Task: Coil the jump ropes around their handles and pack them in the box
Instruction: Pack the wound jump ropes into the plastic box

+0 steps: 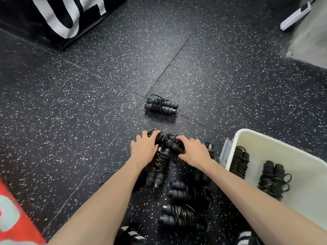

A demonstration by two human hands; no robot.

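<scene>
Head view: two coiled jump ropes are being gripped at once on a speckled rubber floor (88, 103), the left hand (144, 147) curled over one bundle (159, 161) and the right hand (193, 151) curled over another (174, 145). Two wrapped ropes (241, 161) (272, 179) are already lying in the white box (235, 138) at the near right. More bundles (178, 191) (180, 214) are waiting on the floor between the forearms, and one (160, 106) is lying farther off, well apart from the rest. A loose black loop (106, 175) is showing near the left forearm. Coils are likely being put at risk by the double grab: a wrap could be slipping off a foam handle during lifting, or cords of touching bundles could be snagging, so that a neighbour is being dragged along or unwound before the box is reached.
</scene>
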